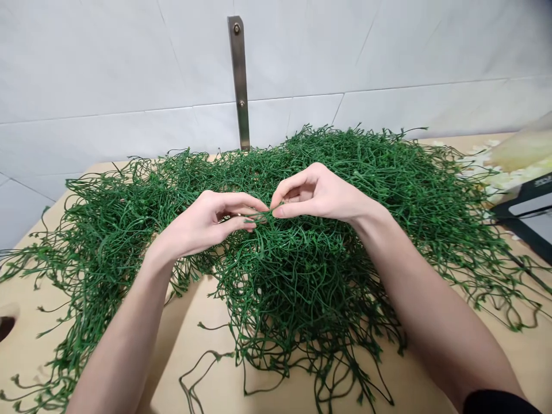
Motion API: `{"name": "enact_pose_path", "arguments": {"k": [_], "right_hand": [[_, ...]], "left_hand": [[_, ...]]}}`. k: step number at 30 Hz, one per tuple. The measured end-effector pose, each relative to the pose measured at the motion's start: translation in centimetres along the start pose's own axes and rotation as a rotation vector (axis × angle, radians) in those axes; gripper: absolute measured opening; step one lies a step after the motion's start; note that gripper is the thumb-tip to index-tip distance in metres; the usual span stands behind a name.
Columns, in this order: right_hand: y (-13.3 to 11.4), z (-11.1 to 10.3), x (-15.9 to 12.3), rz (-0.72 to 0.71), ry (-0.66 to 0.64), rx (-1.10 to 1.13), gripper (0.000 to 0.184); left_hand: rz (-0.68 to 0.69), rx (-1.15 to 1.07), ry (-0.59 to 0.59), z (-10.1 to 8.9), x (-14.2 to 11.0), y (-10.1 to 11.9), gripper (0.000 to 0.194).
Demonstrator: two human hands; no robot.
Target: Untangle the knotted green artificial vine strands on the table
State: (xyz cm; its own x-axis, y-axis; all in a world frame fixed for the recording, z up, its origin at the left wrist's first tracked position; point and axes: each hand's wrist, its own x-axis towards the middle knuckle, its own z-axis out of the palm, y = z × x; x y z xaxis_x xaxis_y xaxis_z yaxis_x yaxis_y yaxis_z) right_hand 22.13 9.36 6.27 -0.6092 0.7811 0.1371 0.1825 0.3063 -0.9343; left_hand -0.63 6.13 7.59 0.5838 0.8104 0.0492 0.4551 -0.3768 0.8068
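Over a large tangled heap of thin green stems [302,287], both hands meet near the middle of the view. My right hand [317,192] pinches a thin green stem [263,215] between thumb and forefinger. On the other side, my left hand [215,218] has its thumb and fingers closed around the same bit of green, its fingertips almost touching those of the right. Small branched tips show on many stems in the heap. Where the held stem runs beyond the fingers is hard to make out against the green behind.
The heap spreads across a light wooden table [207,328] against a white tiled wall [129,69]. An upright metal strip [240,80] is bolted to the wall. White petals [495,178] and a black-edged object with a pale panel [530,213] lie at the right.
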Motion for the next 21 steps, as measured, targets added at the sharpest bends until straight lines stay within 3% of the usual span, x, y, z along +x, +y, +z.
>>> {"name": "enact_pose_path", "arguments": {"k": [3, 8, 16, 21], "right_hand": [[-0.02, 0.03, -0.10, -0.023, -0.014, -0.087, 0.009], [-0.25, 0.52, -0.25, -0.148, 0.137, -0.392, 0.009], [-0.27, 0.11, -0.40, -0.086, 0.015, -0.397, 0.020], [-0.10, 0.52, -0.19, -0.191, 0.102, -0.585, 0.014]], "left_hand": [[-0.026, 0.062, 0.004, -0.26, -0.07, 0.04, 0.025], [-0.027, 0.201, 0.055, -0.44, 0.11, -0.52, 0.028], [-0.033, 0.324, 0.038, -0.12, 0.30, -0.30, 0.034], [-0.031, 0.317, -0.012, 0.15, 0.46, -0.26, 0.035]]}}
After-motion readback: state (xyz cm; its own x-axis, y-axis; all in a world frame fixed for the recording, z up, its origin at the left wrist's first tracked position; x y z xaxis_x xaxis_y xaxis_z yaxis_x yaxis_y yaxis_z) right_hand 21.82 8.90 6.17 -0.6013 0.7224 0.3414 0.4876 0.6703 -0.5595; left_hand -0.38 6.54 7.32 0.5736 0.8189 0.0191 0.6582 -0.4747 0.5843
